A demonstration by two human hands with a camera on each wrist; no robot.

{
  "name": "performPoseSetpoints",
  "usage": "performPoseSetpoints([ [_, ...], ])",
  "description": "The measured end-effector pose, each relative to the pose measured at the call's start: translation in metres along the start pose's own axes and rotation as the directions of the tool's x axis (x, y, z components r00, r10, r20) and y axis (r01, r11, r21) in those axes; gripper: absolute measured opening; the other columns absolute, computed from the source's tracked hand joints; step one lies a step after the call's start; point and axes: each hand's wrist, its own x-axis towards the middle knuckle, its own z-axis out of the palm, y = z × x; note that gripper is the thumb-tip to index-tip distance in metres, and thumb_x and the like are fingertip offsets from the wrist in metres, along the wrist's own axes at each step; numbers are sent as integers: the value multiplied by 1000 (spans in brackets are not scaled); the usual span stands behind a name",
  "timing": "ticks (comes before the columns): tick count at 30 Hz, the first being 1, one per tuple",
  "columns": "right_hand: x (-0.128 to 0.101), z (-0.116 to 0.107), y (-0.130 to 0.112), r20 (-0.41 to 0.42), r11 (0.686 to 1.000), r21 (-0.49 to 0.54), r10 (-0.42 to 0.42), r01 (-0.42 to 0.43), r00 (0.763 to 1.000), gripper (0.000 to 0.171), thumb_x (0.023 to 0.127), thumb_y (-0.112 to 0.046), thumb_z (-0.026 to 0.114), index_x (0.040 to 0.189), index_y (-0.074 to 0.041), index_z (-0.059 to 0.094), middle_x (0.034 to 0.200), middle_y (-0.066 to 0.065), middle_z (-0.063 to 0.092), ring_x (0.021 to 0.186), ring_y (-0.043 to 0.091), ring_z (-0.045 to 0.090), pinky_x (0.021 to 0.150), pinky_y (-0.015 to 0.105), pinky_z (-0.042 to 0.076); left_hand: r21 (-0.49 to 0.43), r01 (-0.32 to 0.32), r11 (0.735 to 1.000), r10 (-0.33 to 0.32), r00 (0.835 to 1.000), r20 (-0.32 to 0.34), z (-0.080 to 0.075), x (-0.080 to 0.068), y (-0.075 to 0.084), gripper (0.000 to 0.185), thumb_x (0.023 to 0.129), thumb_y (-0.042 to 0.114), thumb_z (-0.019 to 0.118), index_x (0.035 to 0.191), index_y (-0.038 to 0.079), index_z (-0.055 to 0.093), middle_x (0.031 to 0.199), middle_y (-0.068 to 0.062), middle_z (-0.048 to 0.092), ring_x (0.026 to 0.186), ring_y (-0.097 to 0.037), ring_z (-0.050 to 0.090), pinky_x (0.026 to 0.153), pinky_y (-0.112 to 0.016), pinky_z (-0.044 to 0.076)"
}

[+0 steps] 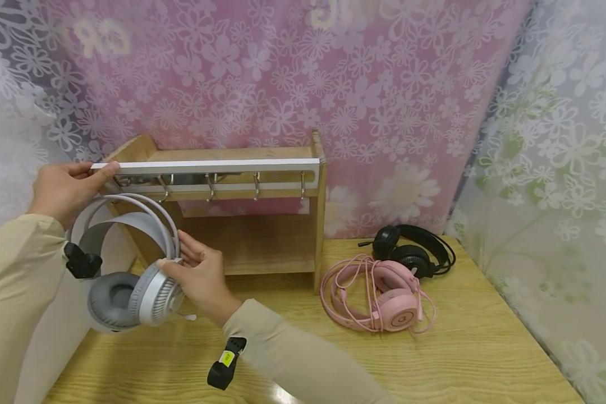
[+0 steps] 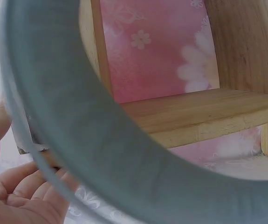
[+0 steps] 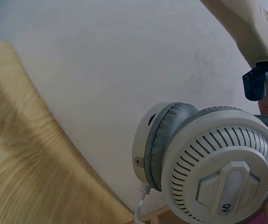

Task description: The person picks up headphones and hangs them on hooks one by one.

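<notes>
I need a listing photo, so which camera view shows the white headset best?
The head view: the white headset shows there with headband and both ear cups. The left wrist view shows mainly a curved headband section; the right wrist view, mainly the ear cups close up.

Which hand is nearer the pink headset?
Right: the right hand holds the white headset left of the pink headset; the left hand is farther left, pinching the rail.
</notes>
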Motion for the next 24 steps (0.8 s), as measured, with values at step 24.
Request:
performPoseSetpoints([
  [24, 15, -16, 21, 40, 989, -124, -74, 78, 997, 56, 79, 1, 76, 132, -10, 59, 124, 6, 64, 107, 5, 62, 91, 18, 48, 27, -20, 999, 20, 1000, 0, -1, 2, -2, 97, 83, 69, 51, 149, 3, 26, 152, -25, 26, 135, -41, 32, 91, -43, 46],
])
